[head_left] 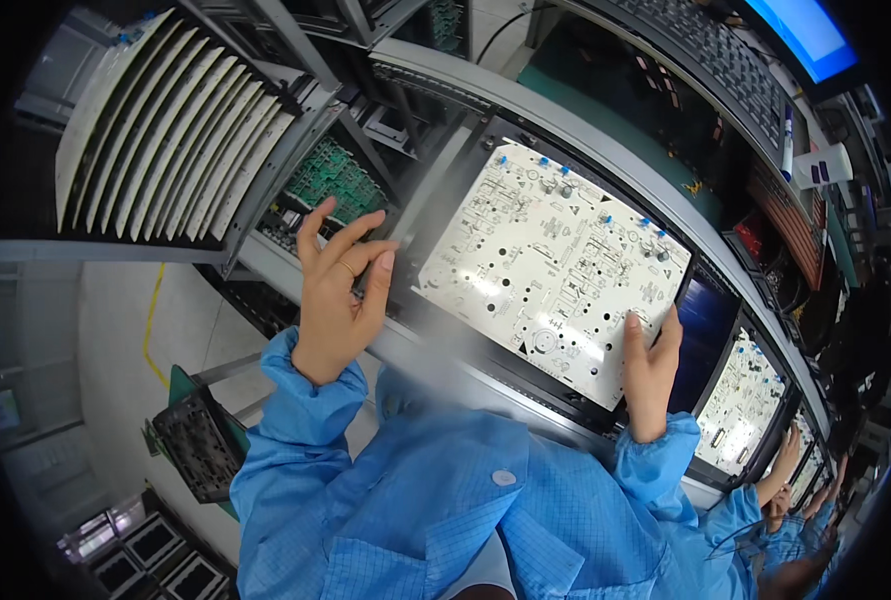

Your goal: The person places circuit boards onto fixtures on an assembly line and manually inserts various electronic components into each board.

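A large white circuit board (pixel 555 265) with black printed markings, several blue parts and small round components lies flat, tilted, on the conveyor line in front of me. My right hand (pixel 652 375) is at its right corner, thumb on the top face and fingers along the edge. Left of the board, my left hand (pixel 337 290) is raised over the near rail with nothing visible in it. Its outer fingers are spread, while the thumb and forefinger tips come close together. A ring is on one finger.
A rack (pixel 165 130) of upright white boards stands far left, near green circuit boards (pixel 335 180). Another white board (pixel 740 400) lies farther right on the line, by a co-worker's hand (pixel 783 465). A keyboard (pixel 715 60), white cup (pixel 823 166) and lit screen (pixel 800 35) are beyond.
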Demonstrator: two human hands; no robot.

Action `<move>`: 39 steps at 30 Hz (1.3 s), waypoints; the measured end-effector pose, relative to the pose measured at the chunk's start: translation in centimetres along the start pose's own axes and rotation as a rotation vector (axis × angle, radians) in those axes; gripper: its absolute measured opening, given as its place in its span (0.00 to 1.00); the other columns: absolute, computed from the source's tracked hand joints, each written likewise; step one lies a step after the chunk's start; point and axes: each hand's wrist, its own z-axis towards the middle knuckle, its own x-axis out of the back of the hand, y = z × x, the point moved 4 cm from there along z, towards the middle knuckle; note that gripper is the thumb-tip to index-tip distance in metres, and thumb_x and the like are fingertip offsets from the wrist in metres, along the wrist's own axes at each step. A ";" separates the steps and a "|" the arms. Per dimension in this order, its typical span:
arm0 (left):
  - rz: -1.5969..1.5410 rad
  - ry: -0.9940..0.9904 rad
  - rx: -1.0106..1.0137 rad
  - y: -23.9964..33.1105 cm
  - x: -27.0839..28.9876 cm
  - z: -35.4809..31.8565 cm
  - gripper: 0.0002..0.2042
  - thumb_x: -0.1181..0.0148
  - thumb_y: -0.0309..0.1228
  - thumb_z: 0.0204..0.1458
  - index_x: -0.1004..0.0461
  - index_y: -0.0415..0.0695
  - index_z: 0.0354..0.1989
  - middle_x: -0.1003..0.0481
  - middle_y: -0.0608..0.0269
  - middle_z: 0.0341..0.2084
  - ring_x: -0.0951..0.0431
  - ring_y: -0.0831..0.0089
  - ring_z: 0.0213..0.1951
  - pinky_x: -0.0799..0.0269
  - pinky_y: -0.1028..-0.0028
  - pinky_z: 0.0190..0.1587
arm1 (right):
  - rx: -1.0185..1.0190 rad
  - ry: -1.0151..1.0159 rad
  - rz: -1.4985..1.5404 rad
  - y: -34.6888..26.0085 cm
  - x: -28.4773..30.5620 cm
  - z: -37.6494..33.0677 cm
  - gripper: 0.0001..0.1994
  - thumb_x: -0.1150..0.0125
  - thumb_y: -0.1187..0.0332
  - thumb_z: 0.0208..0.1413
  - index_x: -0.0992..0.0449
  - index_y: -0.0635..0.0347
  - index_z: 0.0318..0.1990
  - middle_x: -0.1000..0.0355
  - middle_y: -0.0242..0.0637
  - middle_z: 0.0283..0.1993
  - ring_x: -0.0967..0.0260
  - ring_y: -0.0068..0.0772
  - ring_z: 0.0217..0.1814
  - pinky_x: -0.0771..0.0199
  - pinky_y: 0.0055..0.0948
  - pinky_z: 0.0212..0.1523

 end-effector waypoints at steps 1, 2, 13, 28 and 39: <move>0.007 -0.031 -0.029 0.1 -0.4 0.5 0.07 0.43 0.27 0.55 0.21 0.38 0.36 0.25 0.55 0.47 0.45 0.46 0.63 0.45 0.55 0.61 | 0.108 -0.001 -0.401 -0.9 0.5 -0.1 0.29 0.44 0.66 0.61 0.46 0.76 0.64 0.39 0.53 0.53 0.39 0.45 0.54 0.38 0.33 0.56; 0.013 -0.063 -0.060 0.3 -0.7 1.2 0.07 0.44 0.27 0.55 0.21 0.38 0.37 0.25 0.54 0.48 0.45 0.45 0.63 0.46 0.55 0.61 | 0.222 0.040 -0.477 -0.9 0.8 -0.1 0.30 0.43 0.64 0.60 0.43 0.79 0.62 0.42 0.55 0.50 0.41 0.48 0.52 0.40 0.37 0.55; -0.048 -0.170 -0.376 0.1 -10.1 14.0 0.11 0.42 0.27 0.53 0.24 0.36 0.43 0.26 0.52 0.45 0.32 0.53 0.52 0.37 0.63 0.57 | 0.511 0.109 -0.414 -0.5 3.8 9.2 0.11 0.42 0.74 0.55 0.25 0.68 0.45 0.28 0.47 0.39 0.32 0.46 0.41 0.31 0.35 0.43; 0.162 -0.222 -0.293 3.3 -14.8 15.1 0.08 0.35 0.29 0.46 0.22 0.35 0.28 0.24 0.53 0.28 0.24 0.55 0.34 0.28 0.65 0.39 | 0.676 0.055 -0.431 -0.8 1.7 12.0 0.06 0.41 0.79 0.49 0.22 0.62 0.35 0.25 0.44 0.34 0.27 0.49 0.39 0.28 0.35 0.40; -0.029 -0.158 -0.267 -1.1 -13.4 13.3 0.09 0.37 0.25 0.48 0.22 0.37 0.37 0.29 0.54 0.41 0.30 0.56 0.46 0.33 0.65 0.50 | 0.433 -0.033 -0.380 1.1 7.1 6.4 0.12 0.38 0.79 0.47 0.21 0.64 0.42 0.25 0.46 0.43 0.29 0.47 0.47 0.28 0.34 0.45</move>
